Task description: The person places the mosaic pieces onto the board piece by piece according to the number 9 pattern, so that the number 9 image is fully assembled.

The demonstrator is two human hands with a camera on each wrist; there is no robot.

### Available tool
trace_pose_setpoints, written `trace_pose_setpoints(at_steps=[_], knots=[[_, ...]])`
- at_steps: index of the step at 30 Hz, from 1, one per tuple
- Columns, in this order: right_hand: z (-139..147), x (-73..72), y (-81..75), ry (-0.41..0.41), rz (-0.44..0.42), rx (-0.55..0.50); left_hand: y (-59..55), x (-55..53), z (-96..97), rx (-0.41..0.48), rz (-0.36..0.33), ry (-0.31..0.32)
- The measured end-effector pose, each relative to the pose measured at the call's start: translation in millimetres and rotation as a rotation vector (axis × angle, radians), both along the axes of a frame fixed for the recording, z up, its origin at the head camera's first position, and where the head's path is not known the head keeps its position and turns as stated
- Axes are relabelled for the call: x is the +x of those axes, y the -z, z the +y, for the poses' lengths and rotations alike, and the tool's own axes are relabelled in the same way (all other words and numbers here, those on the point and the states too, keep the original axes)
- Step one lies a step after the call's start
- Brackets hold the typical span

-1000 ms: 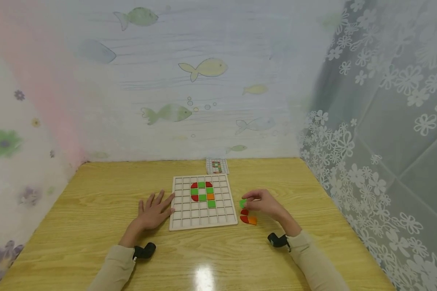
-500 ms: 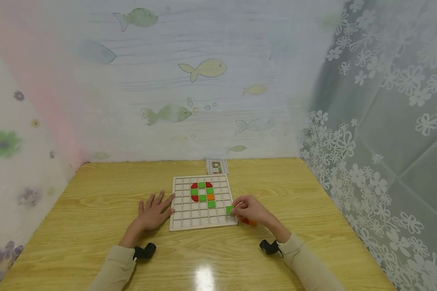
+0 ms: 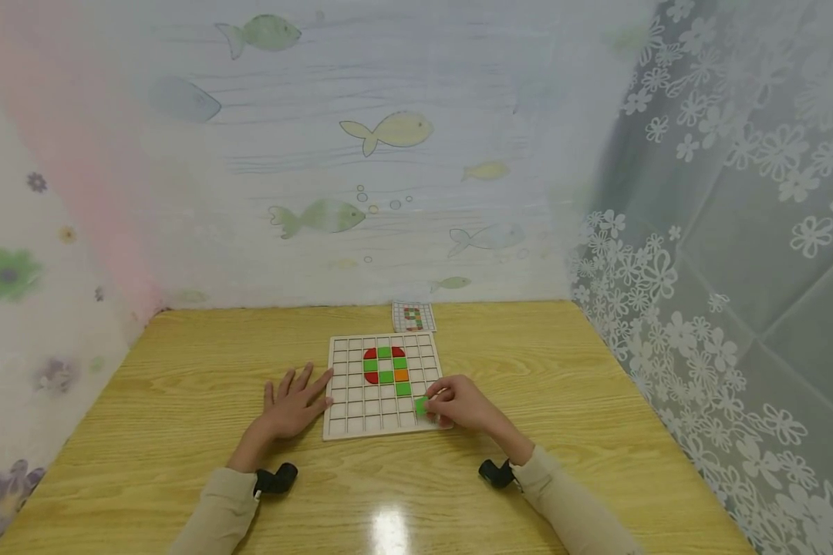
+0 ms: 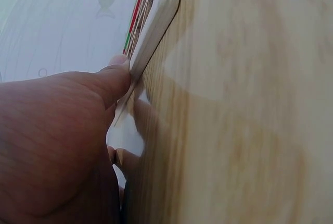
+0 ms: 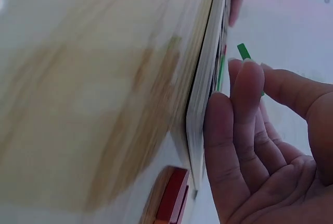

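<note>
A pale wooden grid board (image 3: 361,424) lies on the table, with red, green and orange tiles (image 3: 386,377) set in its cells in a ring with a short tail below. Over the board's lower right part my right hand (image 3: 461,405) pinches a green square tile (image 3: 421,405) between thumb and fingers. In the right wrist view the green tile (image 5: 243,51) is seen edge-on, tilted, above the board's surface. My left hand (image 3: 293,407) lies flat with fingers spread, its fingertips at the board's left edge. The left wrist view shows the thumb (image 4: 117,75) touching that edge.
Behind the board lies a small card (image 3: 413,317) printed with a similar coloured pattern on a grid. Loose red pieces (image 5: 173,195) rest on the table beside the board's right edge, hidden by my right hand in the head view. Painted walls (image 3: 416,254) border the table.
My right hand has carried the green tile leftward from the loose pieces beside the board to over its lower right cells. My left hand has stayed in place.
</note>
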State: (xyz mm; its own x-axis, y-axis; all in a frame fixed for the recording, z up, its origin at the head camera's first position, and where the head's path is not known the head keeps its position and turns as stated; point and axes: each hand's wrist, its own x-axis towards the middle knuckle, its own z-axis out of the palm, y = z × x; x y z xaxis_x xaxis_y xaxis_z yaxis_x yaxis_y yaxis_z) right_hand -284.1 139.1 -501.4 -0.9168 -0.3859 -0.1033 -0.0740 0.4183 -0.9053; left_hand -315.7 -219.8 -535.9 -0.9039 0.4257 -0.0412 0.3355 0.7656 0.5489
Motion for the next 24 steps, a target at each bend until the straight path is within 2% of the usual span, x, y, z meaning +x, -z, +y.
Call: trace_pose_setpoints(at_steps=[8, 19, 24], knots=[[-13.5, -3.4, -1.9, 0.019, -0.001, 0.040, 6.3, -1.8, -0.1, 0.008, 0.014, -0.007], [-22.9, -13.6, 2.0, 0.023, 0.015, 0.092, -9.5, 4.7, 4.2, -0.022, -0.017, 0.001], [-25.6, -15.4, -0.1, 0.023, 0.013, 0.103, -11.7, 4.7, 5.1, -0.038, -0.028, -0.006]])
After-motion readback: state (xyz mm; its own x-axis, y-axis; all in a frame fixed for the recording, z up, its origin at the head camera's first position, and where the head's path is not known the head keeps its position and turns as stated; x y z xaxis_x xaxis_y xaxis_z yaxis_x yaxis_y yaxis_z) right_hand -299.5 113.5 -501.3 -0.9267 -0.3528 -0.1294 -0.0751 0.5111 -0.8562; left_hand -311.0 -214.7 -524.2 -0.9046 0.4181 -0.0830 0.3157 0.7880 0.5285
